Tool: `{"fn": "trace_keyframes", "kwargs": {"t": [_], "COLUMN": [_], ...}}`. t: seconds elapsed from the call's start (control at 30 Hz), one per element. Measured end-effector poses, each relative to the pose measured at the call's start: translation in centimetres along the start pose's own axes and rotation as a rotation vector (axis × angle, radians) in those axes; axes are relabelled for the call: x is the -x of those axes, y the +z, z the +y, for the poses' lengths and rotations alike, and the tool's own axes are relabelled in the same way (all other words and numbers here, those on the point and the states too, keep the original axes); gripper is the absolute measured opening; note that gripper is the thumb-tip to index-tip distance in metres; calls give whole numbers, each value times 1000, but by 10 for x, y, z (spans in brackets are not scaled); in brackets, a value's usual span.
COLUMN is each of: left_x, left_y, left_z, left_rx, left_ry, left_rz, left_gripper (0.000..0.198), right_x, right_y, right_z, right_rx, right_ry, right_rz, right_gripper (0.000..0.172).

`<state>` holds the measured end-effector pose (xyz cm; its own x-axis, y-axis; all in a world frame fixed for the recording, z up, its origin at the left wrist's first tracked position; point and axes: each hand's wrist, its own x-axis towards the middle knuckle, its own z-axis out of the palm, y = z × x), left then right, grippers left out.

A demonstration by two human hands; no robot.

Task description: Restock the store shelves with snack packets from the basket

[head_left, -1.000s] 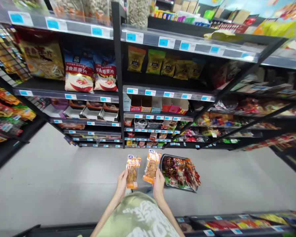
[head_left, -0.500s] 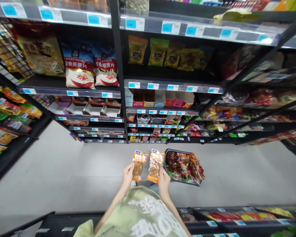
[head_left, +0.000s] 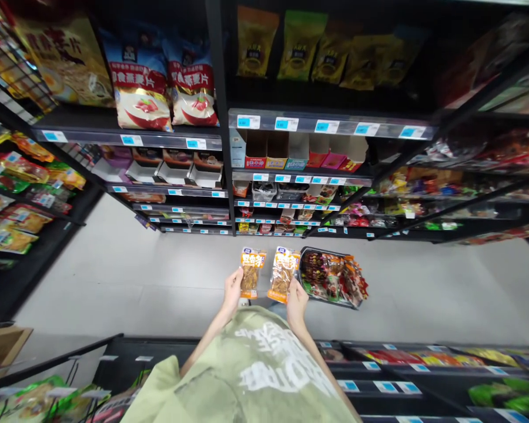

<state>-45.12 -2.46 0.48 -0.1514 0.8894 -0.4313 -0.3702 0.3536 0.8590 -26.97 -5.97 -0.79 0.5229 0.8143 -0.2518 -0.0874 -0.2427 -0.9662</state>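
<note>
I stand in a shop aisle and hold two orange snack packets side by side in front of me. My left hand [head_left: 233, 288] grips the bottom of the left packet [head_left: 251, 271]. The right packet [head_left: 283, 273] has its lower edge pinched by my right hand [head_left: 297, 301]. Both packets are upright with their printed fronts toward me. A black basket [head_left: 350, 262] full of red and brown snack packs lies on the grey floor just right of my right hand.
Black shelves with blue price tags face me, holding oat bags [head_left: 141, 88], yellow and green packets [head_left: 300, 44] and small boxes [head_left: 291, 154]. More snack racks stand at the left [head_left: 13, 194]. A low shelf [head_left: 401, 370] runs behind me. A cardboard box [head_left: 0, 346] sits at lower left.
The view has tilted downward, so the shelves slid up and my shirt fills more of the bottom. My hands hold the two packets as before, slightly closer together.
</note>
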Motion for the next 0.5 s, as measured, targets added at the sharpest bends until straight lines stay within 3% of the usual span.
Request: {"fn": "trace_keyframes", "kwargs": {"t": [0.27, 0.37, 0.43, 0.5], "left_x": [-3, -2, 1, 3], "left_y": [0, -5, -11, -18], "left_z": [-2, -2, -2, -2], "left_rx": [50, 259, 504, 738], "left_ry": [-23, -196, -325, -385], "left_rz": [29, -9, -120, -226], "left_gripper": [46, 29, 13, 6], "right_x": [2, 8, 13, 16], "right_y": [4, -1, -7, -11], "right_z": [-12, -24, -31, -36], "right_rx": [-18, -322, -593, -811], "right_ry": [30, 233, 381, 470], "right_rz": [-69, -271, -403, -448], "right_gripper": [51, 41, 34, 32]}}
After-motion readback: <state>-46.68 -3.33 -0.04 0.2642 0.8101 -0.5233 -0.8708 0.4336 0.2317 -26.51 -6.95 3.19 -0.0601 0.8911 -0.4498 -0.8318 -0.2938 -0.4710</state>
